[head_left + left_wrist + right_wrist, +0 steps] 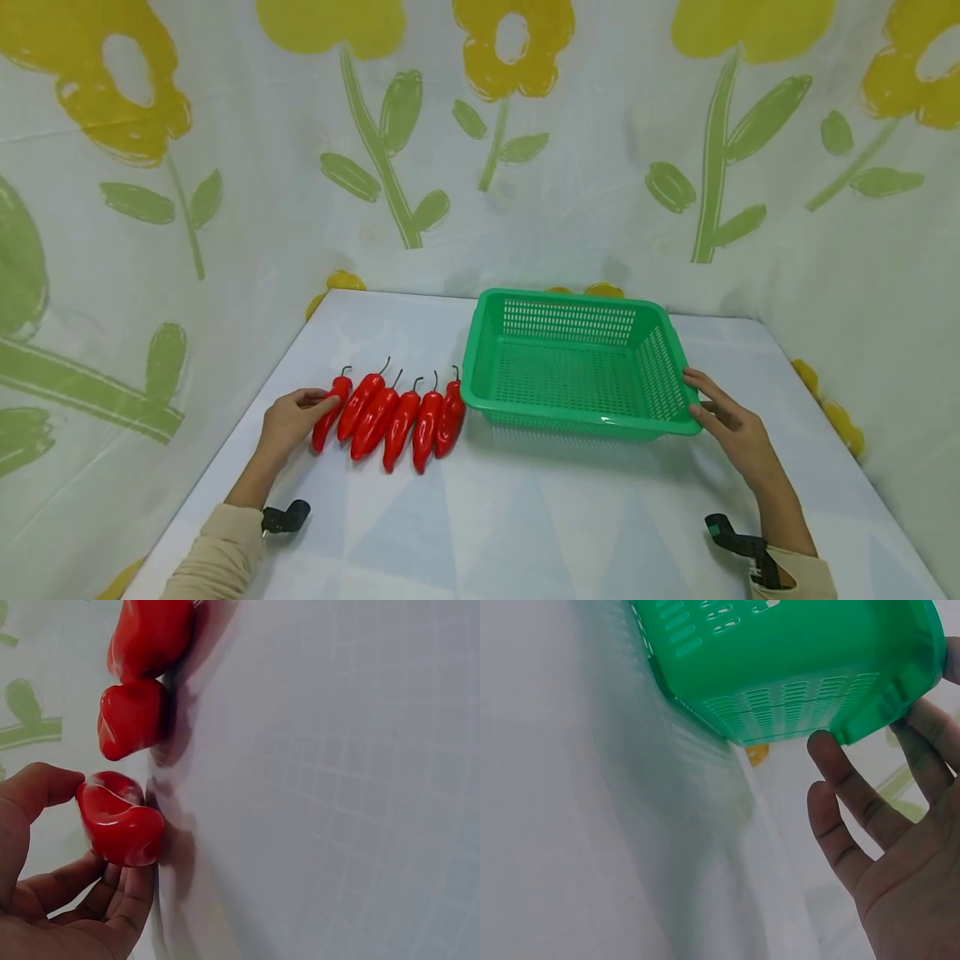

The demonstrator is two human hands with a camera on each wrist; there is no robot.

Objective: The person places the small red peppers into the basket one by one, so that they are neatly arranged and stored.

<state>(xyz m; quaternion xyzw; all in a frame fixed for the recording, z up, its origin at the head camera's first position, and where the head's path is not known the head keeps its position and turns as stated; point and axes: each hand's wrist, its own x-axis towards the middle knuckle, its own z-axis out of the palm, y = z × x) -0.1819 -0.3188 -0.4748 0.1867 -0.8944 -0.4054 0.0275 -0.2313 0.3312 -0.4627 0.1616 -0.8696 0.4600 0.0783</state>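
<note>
pinching the leftmost pepper (329,422) across its long axis with left hand (291,421); gripping the basket (566,417), farther right, with right hand (737,435)

We had a white, blue-patterned table (525,533) before us. At ten o'clock from its middle were our six red peppers (402,423), side by side, mostly slanting from one to seven. At one o'clock we had a green basket (577,421), just beside the row's three-o'clock end.
</note>
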